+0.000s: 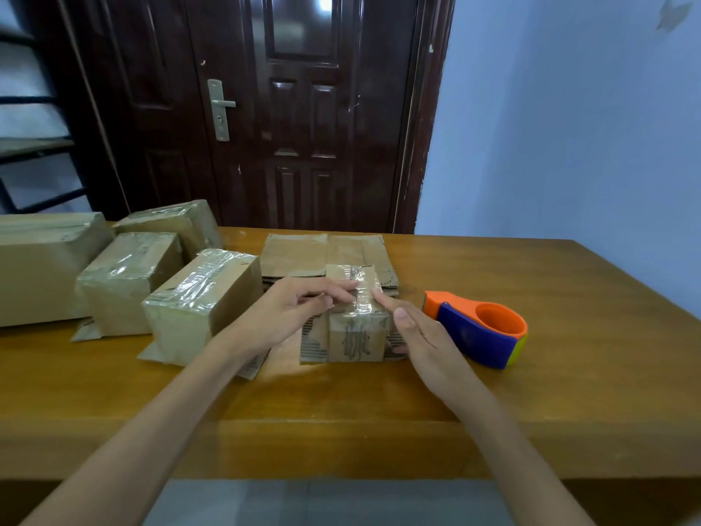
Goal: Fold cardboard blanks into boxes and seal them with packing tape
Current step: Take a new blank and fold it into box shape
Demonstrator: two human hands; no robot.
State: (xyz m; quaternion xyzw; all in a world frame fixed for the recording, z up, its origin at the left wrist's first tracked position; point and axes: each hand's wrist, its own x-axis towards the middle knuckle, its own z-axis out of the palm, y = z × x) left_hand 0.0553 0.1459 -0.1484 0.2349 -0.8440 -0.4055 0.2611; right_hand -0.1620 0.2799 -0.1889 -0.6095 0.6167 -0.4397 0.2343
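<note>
Two hands work on one small cardboard box (354, 336) that stands on the wooden table (531, 392), just in front of a stack of flat cardboard blanks (303, 256). A strip of clear packing tape (362, 290) runs along the box's top and down its near face. The left hand (288, 317) lies over the left part of the box top, its fingers stretched out and resting on the tape, gripping nothing. The right hand (413, 332) is flat against the box's right side with straight fingers, its index fingertip touching the tape on top.

Right of the box, close to the right hand, an orange and blue tape dispenser (481, 330) sits on the table. Left of the box stand three taped boxes (201, 305), the nearest one just beside the left forearm, and a larger box (38, 267) beyond them. Behind the table are a dark wooden door (303, 108) and a pale blue wall (569, 127).
</note>
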